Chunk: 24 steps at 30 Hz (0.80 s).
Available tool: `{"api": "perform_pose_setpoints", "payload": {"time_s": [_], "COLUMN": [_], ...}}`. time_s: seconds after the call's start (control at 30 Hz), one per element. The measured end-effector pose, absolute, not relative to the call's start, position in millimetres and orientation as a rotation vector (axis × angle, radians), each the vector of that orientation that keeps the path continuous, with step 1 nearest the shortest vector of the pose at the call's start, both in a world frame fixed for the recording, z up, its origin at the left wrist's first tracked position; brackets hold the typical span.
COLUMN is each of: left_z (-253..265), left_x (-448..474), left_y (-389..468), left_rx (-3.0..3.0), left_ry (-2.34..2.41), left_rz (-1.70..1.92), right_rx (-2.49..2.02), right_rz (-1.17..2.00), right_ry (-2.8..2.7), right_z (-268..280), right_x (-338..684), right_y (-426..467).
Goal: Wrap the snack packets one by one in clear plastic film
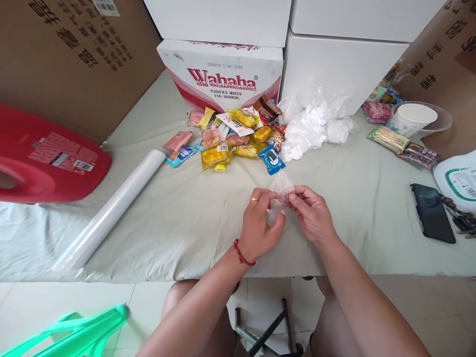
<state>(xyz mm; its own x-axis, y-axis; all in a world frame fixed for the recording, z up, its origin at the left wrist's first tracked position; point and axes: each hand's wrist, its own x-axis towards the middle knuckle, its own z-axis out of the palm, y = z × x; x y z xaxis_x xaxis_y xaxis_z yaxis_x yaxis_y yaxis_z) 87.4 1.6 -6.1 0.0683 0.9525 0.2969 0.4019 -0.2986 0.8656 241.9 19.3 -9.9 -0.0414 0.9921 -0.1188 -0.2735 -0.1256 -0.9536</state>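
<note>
A small clear plastic bag (281, 184) is held above the cloth near the table's front. My right hand (312, 210) pinches its gathered part between thumb and fingers. On the other side my left hand (262, 220), with a ring and a red cord bracelet, has its fingers curled around the bag's lower part. Just beyond the bag lies a blue-wrapped cookie (272, 158). Behind it is a loose pile of wrapped snacks (245, 136) in yellow, red and pink. White translucent plastic bags (308, 126) lie bunched to the right of the pile.
A plastic film roll (115, 208) and a red jug (48, 153) are on the left. A Wahaha carton (226, 74) stands behind the snacks. To the right are a paper cup (411, 119), more wrapped snacks (388, 139), a phone (432, 213), keys (463, 218) and a white bottle (459, 178).
</note>
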Motion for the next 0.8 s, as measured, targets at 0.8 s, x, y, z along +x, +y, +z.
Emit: {"api": "perform_pose_setpoints", "payload": {"time_s": [0.8], "left_z": [-2.7], "left_x": [66.4], "left_y": [16.9], "left_rx": [1.019], "left_ry": [1.428], "left_rz": [1.274], "right_rx": [-1.251], "right_rz": [1.388], "right_ry": [-0.801], "right_z": [-4.3], "right_x": [249.7], "right_y": [31.5]}}
